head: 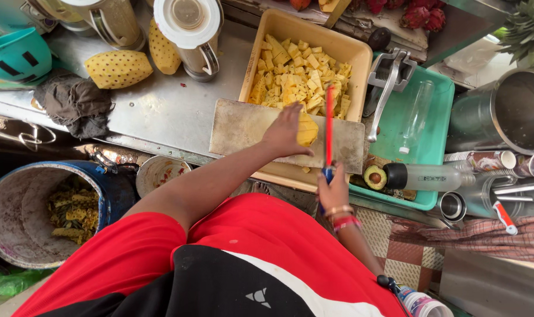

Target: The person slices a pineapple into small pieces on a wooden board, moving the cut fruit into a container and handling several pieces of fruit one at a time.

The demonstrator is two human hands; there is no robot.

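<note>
Left hand (285, 134) pressing pineapple piece (307, 129) steady on cutting board (243, 126); right hand (332, 189) fingers clenched round red knife (329, 126), blade upright for slicing.

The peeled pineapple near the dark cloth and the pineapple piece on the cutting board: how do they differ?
The peeled pineapple is whole and lies free on the steel counter; the pineapple piece is a smaller cut part, held on the cutting board by the left hand, beside the red knife in the right hand. Both are yellow.
</note>
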